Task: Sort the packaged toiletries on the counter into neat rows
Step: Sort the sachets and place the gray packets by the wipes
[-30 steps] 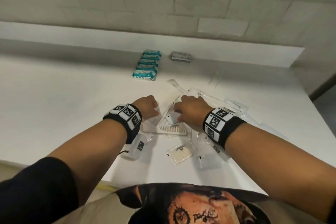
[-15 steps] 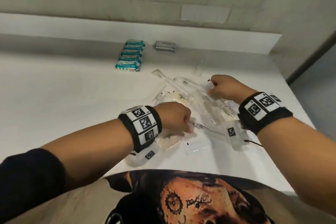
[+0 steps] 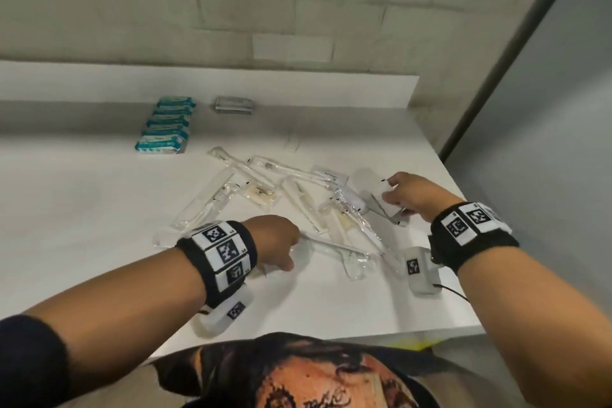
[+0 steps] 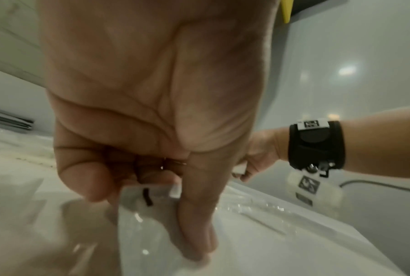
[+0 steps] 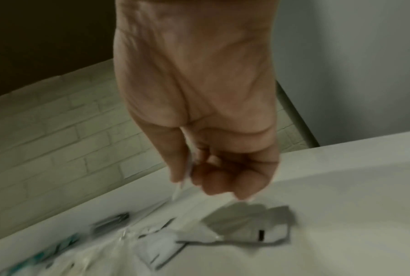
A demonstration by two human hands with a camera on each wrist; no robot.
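Observation:
Loose clear-wrapped toiletries (image 3: 298, 195) lie in a heap in the middle of the white counter (image 3: 82, 209). At the heap's near edge my left hand (image 3: 288, 258) has its fingers curled and pinches the end of a long clear packet (image 3: 331, 247). In the left wrist view the left hand (image 4: 151, 186) holds that clear packet (image 4: 156, 220) with the thumb lying flat on it. At the heap's right side my right hand (image 3: 389, 190) pinches a small clear packet (image 3: 377, 187). The right wrist view shows the right hand (image 5: 189, 175) gripping thin clear plastic (image 5: 187, 168) above other packets.
A neat row of teal packets (image 3: 164, 127) lies at the back, with a stack of grey packets (image 3: 233, 105) to its right, both against the low white ledge (image 3: 298, 86). The counter's right edge (image 3: 463, 209) runs close to my right hand.
Both hands were together over the heap's middle. My right hand has since moved out to the heap's right side with a small packet. The left hand stays at the near edge.

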